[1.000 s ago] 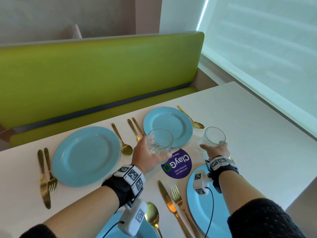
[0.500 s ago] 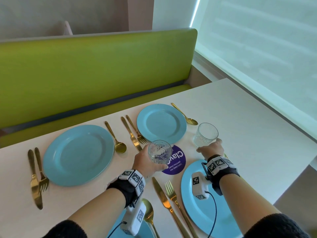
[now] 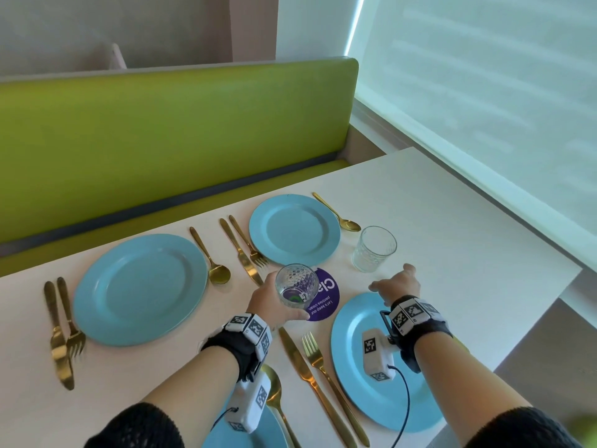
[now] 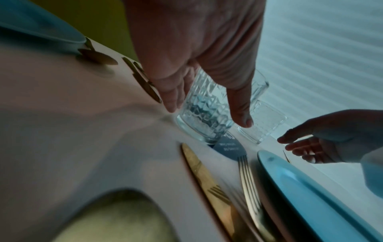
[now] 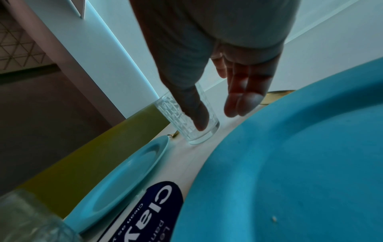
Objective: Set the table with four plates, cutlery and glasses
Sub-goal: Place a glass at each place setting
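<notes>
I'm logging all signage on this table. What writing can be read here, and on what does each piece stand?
"Cla": purple round sticker on the table; the glass hides the rest.
"Let's keep our pantries clean.": same sticker, smaller print, upside down to the wearer.
Wrist bands: square coded markers only, no words.

Cafeteria or pantry booth: green bench (image 3: 168,134), white table (image 3: 436,221), branded sticker (image 3: 326,297).

Clear patterned glass tumbler (image 3: 374,248), glossy gold metal fork (image 3: 318,358), smooth matt blue plate (image 3: 140,289), smooth white table (image 3: 452,240).
</notes>
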Demonstrator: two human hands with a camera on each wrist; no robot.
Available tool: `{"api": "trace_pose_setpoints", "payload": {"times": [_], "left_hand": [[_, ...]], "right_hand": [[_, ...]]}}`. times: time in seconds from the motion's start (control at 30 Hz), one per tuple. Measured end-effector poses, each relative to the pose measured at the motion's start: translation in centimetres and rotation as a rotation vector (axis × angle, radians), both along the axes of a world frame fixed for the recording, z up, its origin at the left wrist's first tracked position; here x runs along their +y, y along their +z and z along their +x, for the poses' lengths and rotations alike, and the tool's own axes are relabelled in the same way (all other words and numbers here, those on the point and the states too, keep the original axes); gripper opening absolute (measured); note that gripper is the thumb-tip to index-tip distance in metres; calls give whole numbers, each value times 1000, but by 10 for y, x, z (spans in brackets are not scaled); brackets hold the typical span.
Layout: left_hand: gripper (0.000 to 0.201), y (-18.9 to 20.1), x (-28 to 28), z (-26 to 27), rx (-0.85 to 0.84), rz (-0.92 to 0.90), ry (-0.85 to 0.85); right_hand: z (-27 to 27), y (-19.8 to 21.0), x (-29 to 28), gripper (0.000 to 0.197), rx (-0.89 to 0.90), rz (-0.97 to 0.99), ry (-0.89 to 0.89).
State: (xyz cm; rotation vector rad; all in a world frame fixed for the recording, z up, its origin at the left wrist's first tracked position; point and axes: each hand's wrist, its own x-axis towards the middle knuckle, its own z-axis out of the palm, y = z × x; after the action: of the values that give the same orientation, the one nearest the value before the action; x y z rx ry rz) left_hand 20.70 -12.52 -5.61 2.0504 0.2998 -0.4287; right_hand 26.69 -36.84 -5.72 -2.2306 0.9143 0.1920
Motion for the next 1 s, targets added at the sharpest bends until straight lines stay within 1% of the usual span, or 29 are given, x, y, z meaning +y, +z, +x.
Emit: {"api": "trace_pose_setpoints", "payload": {"times": [0.1, 0.2, 0.27, 0.3, 0.33, 0.37, 0.4, 0.43, 0.47, 0.5, 0.53, 0.6, 0.67, 0.73, 0.83, 0.93, 1.0], "left_hand": [[108, 7, 2, -2, 50, 46, -16], [107, 14, 8, -10, 43, 108, -30], [106, 20, 16, -19, 63, 111, -6], [96, 23, 21, -24, 55, 104, 10], [80, 25, 26, -29, 54, 106, 28], [70, 30, 32, -37, 41, 110, 44], [77, 32, 38, -44, 53, 102, 72], [92, 36, 45, -53, 50, 87, 106], [102, 37, 52, -59, 60, 75, 135], [104, 41, 60, -70, 49, 66, 154], [101, 40, 67, -78, 52, 40, 165], [89, 45, 83, -100, 34, -30, 176], [68, 52, 102, -128, -2, -66, 163], [48, 57, 121, -162, -29, -88, 124], [33, 53, 154, -212, -24, -130, 84], [23, 37, 193, -259, -8, -70, 78], [7, 29, 223, -287, 51, 5, 111]], "right_hand": [[-6, 6, 3, 93, -2, -4, 2], [-17, 14, 8, 89, -8, -16, -3], [-27, 18, 13, 88, -15, -23, -4], [-33, 22, 17, 87, -21, -20, -6], [-39, 24, 20, 86, -30, -13, -10], [-46, 28, 26, 85, -38, -5, -11], [-54, 32, 31, 82, -45, 1, -6], [-63, 36, 38, 79, -55, 3, 3], [-72, 40, 45, 75, -69, 3, 15], [-83, 44, 54, 70, -81, 1, 26], [-94, 49, 63, 65, -95, 3, 40], [-118, 58, 85, 52, -111, 13, 63], [-146, 65, 109, 41, -112, 7, 106], [-176, 68, 137, 35, -113, -6, 167], [-221, 66, 186, 22, -106, 42, 219], [-256, 54, 235, 26, -66, 93, 312], [-274, 43, 269, 23, -24, 102, 389]]}}
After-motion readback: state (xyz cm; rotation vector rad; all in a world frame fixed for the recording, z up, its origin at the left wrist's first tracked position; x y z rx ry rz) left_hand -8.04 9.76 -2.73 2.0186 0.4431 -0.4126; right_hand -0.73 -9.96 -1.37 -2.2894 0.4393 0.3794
